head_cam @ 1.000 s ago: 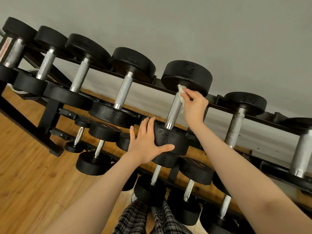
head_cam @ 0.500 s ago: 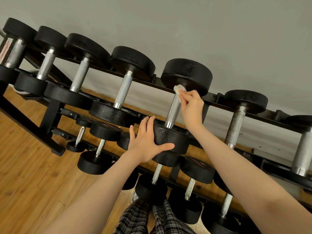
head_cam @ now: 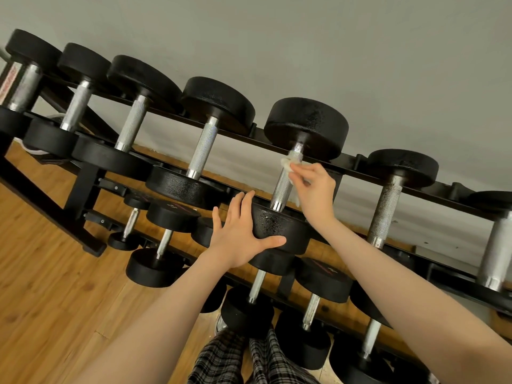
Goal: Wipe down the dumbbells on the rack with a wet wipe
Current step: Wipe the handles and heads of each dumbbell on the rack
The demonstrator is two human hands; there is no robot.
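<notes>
Dumbbells [head_cam: 288, 173] fill the top tier of the black rack [head_cam: 83, 189], heads near and far, steel handles between; the one we work on sits fifth from the left. More dumbbells crowd the lower tiers beneath it, over a wood floor [head_cam: 50, 286], with a grey wall [head_cam: 304, 37] behind. Our left hand [head_cam: 241, 239] lies flat on the near head, fingers straight and spread, thumb along its lower edge. Our right hand [head_cam: 313, 187] pinches a white wipe [head_cam: 289, 163] in curled fingers and presses it to the far end of the handle, just below the far head.
</notes>
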